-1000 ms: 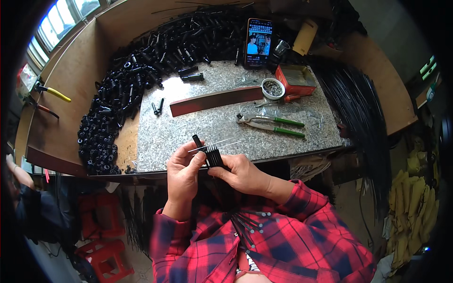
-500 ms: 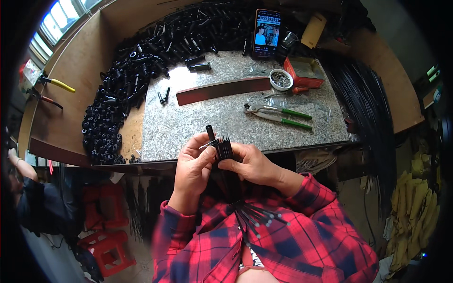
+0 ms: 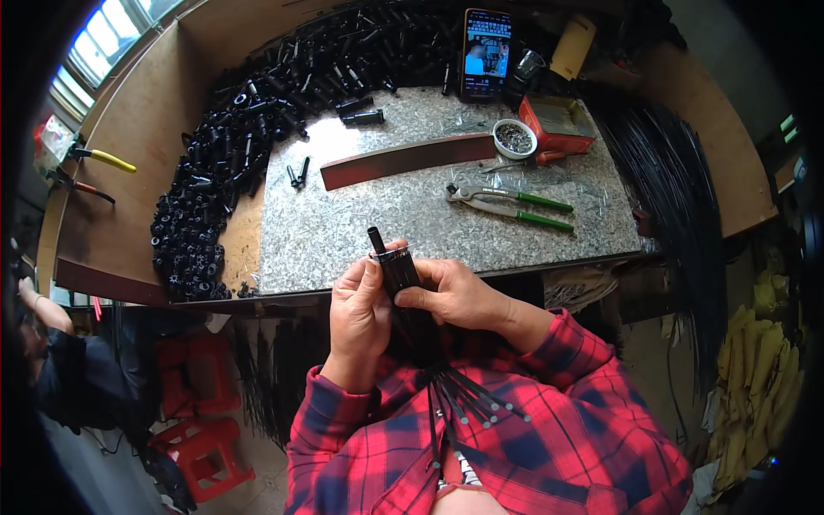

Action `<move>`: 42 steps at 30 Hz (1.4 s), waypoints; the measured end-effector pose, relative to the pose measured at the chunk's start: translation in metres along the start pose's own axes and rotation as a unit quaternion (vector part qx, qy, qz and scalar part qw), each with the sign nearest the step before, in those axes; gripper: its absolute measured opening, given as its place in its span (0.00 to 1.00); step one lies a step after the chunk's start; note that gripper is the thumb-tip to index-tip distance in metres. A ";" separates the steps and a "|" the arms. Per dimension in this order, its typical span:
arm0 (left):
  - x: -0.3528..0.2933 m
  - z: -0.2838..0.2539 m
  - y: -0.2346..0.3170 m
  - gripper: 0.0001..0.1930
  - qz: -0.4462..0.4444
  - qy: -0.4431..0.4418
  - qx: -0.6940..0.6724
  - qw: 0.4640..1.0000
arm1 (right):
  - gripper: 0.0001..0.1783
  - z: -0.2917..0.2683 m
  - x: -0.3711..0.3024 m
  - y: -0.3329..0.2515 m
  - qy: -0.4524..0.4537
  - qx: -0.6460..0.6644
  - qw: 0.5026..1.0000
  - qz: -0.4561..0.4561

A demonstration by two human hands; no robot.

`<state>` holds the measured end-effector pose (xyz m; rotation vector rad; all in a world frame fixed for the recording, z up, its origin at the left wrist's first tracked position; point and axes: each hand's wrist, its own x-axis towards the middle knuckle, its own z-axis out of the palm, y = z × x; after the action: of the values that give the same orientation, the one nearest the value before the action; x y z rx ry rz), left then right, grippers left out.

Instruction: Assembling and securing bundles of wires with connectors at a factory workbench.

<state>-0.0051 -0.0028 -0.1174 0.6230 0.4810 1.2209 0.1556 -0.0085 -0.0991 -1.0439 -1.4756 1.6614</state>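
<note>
Two hands, our left hand [image 3: 359,311] and right hand [image 3: 453,292], grip a black tube [image 3: 396,268]; fingers hide its lower half, thin rods [image 3: 476,399] fanning below.

Red-checked sleeves [image 3: 549,403], black tube [image 3: 396,268], green-handled pliers [image 3: 508,204]

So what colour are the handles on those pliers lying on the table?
Green handles on the pliers, lying on the speckled grey table; the head view shows them best.

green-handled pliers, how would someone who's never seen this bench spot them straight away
Start at the speckled grey stone slab in the middle of the wooden bench. On its right half, below the long reddish-brown strip, lie the green-handled pliers, metal head pointing left. They are the only green-handled tool; the other pliers, yellow-handled, lie far off at the bench's left edge.
</note>
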 end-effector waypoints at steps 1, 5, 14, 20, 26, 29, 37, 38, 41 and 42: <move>0.000 -0.001 -0.002 0.17 0.003 0.000 -0.007 1.000 | 0.12 0.000 0.000 0.001 0.001 0.001 1.000 0.000; 0.001 -0.007 -0.004 0.18 -0.001 -0.013 -0.030 0.999 | 0.11 -0.002 0.003 0.004 -0.028 0.056 0.998 0.024; -0.002 0.006 -0.006 0.20 0.047 0.026 0.008 0.999 | 0.10 -0.001 0.010 0.012 -0.042 0.070 0.996 0.040; -0.003 0.014 -0.012 0.18 0.061 0.008 0.053 0.997 | 0.12 0.006 0.005 0.006 0.006 0.035 0.999 0.014; -0.001 0.004 -0.005 0.16 0.005 -0.003 0.001 1.000 | 0.12 -0.041 0.013 -0.023 -0.162 -0.289 0.938 -0.105; 0.003 0.007 0.001 0.22 -0.045 -0.026 -0.047 0.998 | 0.08 -0.081 0.033 -0.056 -0.149 -0.373 0.912 -0.083; 0.005 0.014 0.002 0.24 -0.025 -0.053 0.053 0.997 | 0.07 -0.117 0.193 -0.039 0.126 -0.588 0.754 -0.264; 0.005 0.013 0.002 0.24 -0.023 -0.053 0.054 0.997 | 0.08 -0.114 0.207 -0.036 0.125 -0.629 0.713 -0.283; 0.007 0.012 0.001 0.24 -0.032 -0.024 0.050 0.998 | 0.10 -0.106 0.229 -0.028 0.110 -0.668 0.703 -0.218; 0.007 0.012 0.001 0.24 -0.032 -0.025 0.050 0.998 | 0.10 -0.106 0.232 -0.027 0.111 -0.668 0.703 -0.218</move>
<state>0.0045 0.0022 -0.1079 0.7165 0.5196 1.1238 0.1442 0.2481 -0.1068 -1.2885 -2.4819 -0.1369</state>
